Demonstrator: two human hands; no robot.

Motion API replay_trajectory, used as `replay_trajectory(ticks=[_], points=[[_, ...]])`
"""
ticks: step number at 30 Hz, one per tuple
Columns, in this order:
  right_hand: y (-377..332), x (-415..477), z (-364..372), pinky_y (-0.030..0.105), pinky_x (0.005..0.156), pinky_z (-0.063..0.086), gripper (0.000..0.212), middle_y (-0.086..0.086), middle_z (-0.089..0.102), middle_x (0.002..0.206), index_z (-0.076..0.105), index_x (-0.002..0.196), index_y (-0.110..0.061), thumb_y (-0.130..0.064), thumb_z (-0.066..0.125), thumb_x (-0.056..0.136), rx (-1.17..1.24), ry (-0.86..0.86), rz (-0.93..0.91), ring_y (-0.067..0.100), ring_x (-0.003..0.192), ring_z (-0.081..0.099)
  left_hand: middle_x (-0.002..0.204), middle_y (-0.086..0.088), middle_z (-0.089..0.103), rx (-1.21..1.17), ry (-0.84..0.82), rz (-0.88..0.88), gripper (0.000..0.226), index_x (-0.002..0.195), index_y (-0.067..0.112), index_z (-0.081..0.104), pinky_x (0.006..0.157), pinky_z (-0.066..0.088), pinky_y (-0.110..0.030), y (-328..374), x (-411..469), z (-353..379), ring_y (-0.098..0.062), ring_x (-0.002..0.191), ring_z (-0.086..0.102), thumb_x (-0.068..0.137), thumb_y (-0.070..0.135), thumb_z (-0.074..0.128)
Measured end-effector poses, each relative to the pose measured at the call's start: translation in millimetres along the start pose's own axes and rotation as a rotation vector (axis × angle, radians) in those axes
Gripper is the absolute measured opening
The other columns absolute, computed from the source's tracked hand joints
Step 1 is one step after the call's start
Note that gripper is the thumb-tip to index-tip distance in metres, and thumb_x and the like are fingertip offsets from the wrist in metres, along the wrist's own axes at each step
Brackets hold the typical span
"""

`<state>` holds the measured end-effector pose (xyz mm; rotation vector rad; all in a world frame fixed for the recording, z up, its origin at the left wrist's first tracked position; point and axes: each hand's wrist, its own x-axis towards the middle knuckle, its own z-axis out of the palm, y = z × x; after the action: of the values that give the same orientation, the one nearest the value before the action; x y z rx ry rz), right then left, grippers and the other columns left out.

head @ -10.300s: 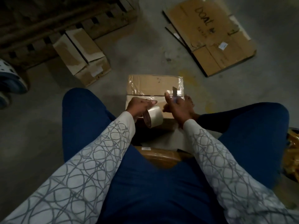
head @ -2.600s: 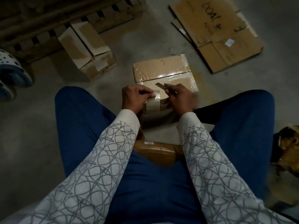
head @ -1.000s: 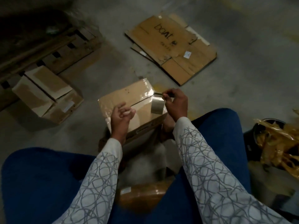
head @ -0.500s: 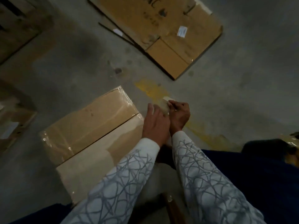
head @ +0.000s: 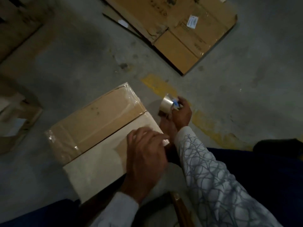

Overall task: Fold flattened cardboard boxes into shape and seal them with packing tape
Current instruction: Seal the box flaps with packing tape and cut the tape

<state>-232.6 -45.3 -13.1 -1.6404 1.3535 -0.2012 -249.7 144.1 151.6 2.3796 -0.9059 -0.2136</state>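
One made-up box sits on the floor in front of me, top flaps closed, clear tape shining along its far and left edges. My left grip lies on the box top at the near right corner, fingers together and pressing down, nothing held in it that I can tell. My right grip is off the box, just past its right corner and above the floor, fingers curled round one tape roll. One small blue item is pinched against the roll too; too blurred to name.

Flattened cardboard lies well apart from the box, further off to the right: two sheets counted, one on top, a second poking out under its left edge. Two white labels: one label on the top sheet, one smaller label on the under sheet. Print on both unreadable. Dark printed marks on the top sheet, also unreadable.

One open box at my left, partly cut off. Yellow paint marks on the floor, between the taped box and the flat sheets.
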Motion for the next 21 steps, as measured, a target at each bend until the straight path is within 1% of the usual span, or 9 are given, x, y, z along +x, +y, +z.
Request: replay_trajectory(ticks=[4,7,9,10,11,13,17,19,21], points=[[-13,-56,-20,0.006,0.069,0.038,0.030,0.010,0.066,0.115,0.069,0.114,-0.009,-0.008,0.068,0.084,0.082,0.141,0.127,0.025,0.105,0.063,0.104,-0.003,0.071,0.022,0.173,-0.347,0.024,0.104,0.021,0.072,0.089,0.045,-0.047,-60,-60,-46,-0.032,0.099,0.061,0.084,0.018,0.059],[-21,-98,-21,0.010,0.071,0.048,0.020,0.002,0.073,0.096,0.075,0.098,-0.014,-0.030,0.067,0.090,0.219,0.076,0.188,0.022,0.095,0.069,0.134,-0.021,0.055,0.075,0.230,-0.924,0.046,0.127,0.013,0.060,0.102,0.034,-0.050,-101,-94,-67,-0.042,0.121,0.047,0.083,0.023,0.068],[-20,-126,-17,0.029,0.085,0.055,0.039,-0.004,0.075,0.094,0.075,0.095,-0.022,-0.056,0.057,0.091,0.164,-0.053,0.120,0.020,0.095,0.069,0.145,-0.020,0.046,-0.160,0.295,-1.270,0.075,0.141,0.011,0.048,0.107,0.038,-0.049,-118,-104,-73,-0.042,0.129,0.045,0.076,0.036,0.077],[-20,-139,-15,0.036,0.091,0.054,0.046,-0.005,0.073,0.099,0.072,0.099,-0.027,-0.066,0.050,0.091,0.075,-0.080,0.037,0.018,0.098,0.067,0.146,-0.016,0.049,-0.346,0.384,-1.364,0.080,0.143,0.010,0.046,0.106,0.042,-0.043,-123,-106,-76,-0.038,0.128,0.049,0.075,0.040,0.076],[-17,-147,-12,0.041,0.095,0.052,0.049,-0.007,0.071,0.104,0.068,0.104,-0.033,-0.073,0.044,0.090,-0.015,-0.103,-0.061,0.017,0.102,0.064,0.143,-0.013,0.053,-0.490,0.464,-1.393,0.074,0.142,0.009,0.048,0.102,0.043,-0.035,-128,-105,-76,-0.034,0.126,0.053,0.080,0.040,0.073],[-17,-161,-11,0.046,0.096,0.050,0.052,-0.006,0.068,0.110,0.055,0.114,-0.039,-0.080,0.038,0.087,-0.202,-0.126,-0.206,0.020,0.105,0.062,0.141,-0.011,0.056,-0.574,0.410,-1.306,0.058,0.141,0.009,0.049,0.098,0.042,-0.029,-130,-104,-72,-0.032,0.126,0.055,0.092,0.036,0.065],[-24,-179,-18,0.048,0.097,0.048,0.058,0.002,0.063,0.118,0.051,0.116,-0.031,-0.075,0.045,0.079,-0.409,-0.157,-0.133,0.028,0.111,0.060,0.160,-0.009,0.035,-0.452,0.255,-1.166,0.069,0.155,0.020,0.025,0.116,0.030,-0.042,-134,-111,-62,-0.034,0.141,0.039,0.099,0.049,0.053],[-37,-190,-20,0.047,0.103,0.040,0.060,0.004,0.058,0.129,0.048,0.128,-0.025,-0.066,0.054,0.083,-0.515,-0.172,-0.104,0.029,0.121,0.054,0.161,-0.008,0.034,-0.436,0.260,-1.152,0.069,0.156,0.021,0.023,0.116,0.029,-0.043,-140,-113,-63,-0.035,0.143,0.038,0.099,0.046,0.054],[-48,-194,-21,0.049,0.113,0.031,0.072,0.009,0.043,0.149,0.036,0.146,-0.021,-0.052,0.063,0.088,-0.582,-0.202,-0.187,0.032,0.135,0.042,0.162,-0.011,0.033,-0.414,0.278,-1.151,0.071,0.158,0.021,0.018,0.116,0.031,-0.046,-144,-107,-65,-0.037,0.142,0.038,0.099,0.047,0.050]])
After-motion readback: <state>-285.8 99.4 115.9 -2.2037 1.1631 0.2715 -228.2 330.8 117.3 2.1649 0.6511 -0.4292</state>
